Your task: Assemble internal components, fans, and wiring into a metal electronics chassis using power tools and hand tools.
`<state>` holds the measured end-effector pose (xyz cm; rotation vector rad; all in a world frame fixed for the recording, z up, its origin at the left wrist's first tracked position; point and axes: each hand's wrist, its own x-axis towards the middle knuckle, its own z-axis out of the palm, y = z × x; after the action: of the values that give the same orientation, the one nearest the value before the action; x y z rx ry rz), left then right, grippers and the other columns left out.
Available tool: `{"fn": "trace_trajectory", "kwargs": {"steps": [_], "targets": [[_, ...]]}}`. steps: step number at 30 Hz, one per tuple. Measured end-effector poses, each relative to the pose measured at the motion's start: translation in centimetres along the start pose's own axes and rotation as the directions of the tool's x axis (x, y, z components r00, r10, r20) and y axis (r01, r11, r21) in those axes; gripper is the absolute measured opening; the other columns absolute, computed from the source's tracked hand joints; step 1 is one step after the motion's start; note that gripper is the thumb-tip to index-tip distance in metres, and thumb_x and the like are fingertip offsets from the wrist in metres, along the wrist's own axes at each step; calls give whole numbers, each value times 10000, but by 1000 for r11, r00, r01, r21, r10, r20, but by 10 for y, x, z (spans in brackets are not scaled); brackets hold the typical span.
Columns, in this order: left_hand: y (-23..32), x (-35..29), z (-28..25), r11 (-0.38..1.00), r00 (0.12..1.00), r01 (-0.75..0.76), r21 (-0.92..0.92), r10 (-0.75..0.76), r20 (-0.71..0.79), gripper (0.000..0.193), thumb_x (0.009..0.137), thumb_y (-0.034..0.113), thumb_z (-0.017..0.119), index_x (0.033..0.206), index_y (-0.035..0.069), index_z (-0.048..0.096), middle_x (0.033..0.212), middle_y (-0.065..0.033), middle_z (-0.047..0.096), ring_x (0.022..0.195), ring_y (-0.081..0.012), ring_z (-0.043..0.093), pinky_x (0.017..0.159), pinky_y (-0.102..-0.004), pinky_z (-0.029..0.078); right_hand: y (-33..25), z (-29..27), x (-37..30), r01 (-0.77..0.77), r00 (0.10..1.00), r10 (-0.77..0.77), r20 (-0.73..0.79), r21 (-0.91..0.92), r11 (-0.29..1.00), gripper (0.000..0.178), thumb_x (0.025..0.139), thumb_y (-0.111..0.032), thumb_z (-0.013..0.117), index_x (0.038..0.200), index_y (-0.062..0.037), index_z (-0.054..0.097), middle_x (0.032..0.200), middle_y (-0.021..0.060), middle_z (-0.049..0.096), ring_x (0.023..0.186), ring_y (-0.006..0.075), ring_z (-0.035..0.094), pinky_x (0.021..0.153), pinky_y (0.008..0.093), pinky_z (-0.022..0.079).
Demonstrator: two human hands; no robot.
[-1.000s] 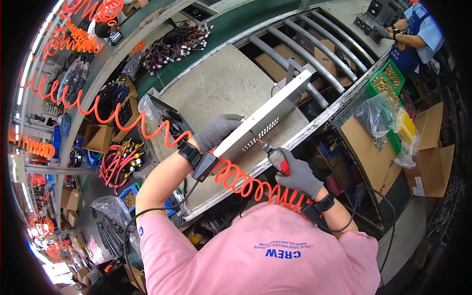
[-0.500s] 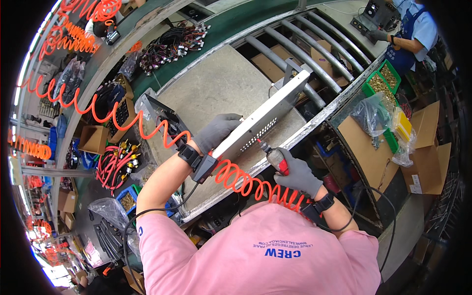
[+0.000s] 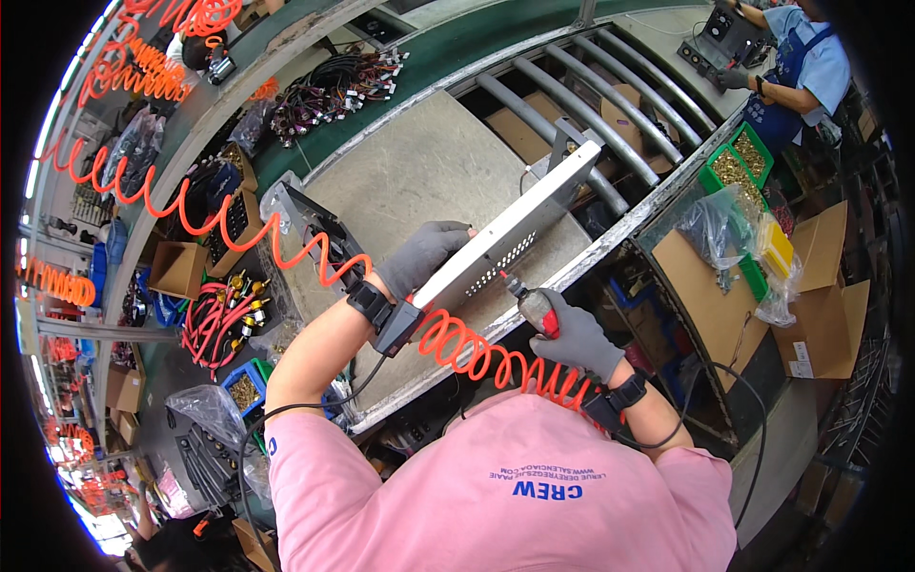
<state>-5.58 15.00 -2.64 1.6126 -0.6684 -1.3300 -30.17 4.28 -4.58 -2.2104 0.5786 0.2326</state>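
Observation:
On the worktable (image 3: 400,153) a metal chassis stands on edge, its white side panel (image 3: 505,225) slanting up to the right with a patch of round vent holes. My left hand (image 3: 425,259), in a grey glove, is closed around the panel's near left edge; its fingertips are partly hidden behind the panel. My right hand (image 3: 583,341), also gloved, grips a red and grey power screwdriver (image 3: 538,310). The tool's tip points up and left toward the vent holes and appears just short of the panel. An orange coiled air hose (image 3: 467,351) passes beneath the panel toward my right hand.
Steel rollers (image 3: 596,105) continue the line beyond the table. Cable bundles (image 3: 334,91) lie at the far left, red cables (image 3: 224,322) nearer. Green bins of brass-coloured screws (image 3: 734,170) and an open cardboard box (image 3: 822,310) stand right. A co-worker (image 3: 796,81) handles a dark chassis (image 3: 720,43).
My hands, the panel and the screwdriver look almost unchanged. At the top right, the co-worker's arms have shifted and a second hand now shows near the dark chassis.

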Motion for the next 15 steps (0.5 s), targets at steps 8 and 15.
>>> {"fn": "trace_trajectory", "kwargs": {"steps": [8, 15], "targets": [[-3, 2, 0, 1000, 1000, 12, 27, -11, -22, 321, 830, 243, 534, 972, -36, 603, 808, -42, 619, 705, -79, 530, 635, -229, 425, -4, -2, -1, -12, 1000, 12, 4, 7, 1000, 740, 656, -341, 621, 1274, -84, 307, 792, 189, 606, 764, 364, 590, 701, 411, 467], [-1, -1, 5, 1000, 998, -19, -17, 18, -64, 310, 798, 247, 544, 918, -28, 620, 788, -39, 612, 694, -86, 522, 624, -234, 415, -9, -5, -1, -29, 1000, 28, 8, 21, 999, 714, 656, -337, 615, 1258, -83, 328, 792, 188, 606, 770, 365, 589, 709, 410, 466]]}}
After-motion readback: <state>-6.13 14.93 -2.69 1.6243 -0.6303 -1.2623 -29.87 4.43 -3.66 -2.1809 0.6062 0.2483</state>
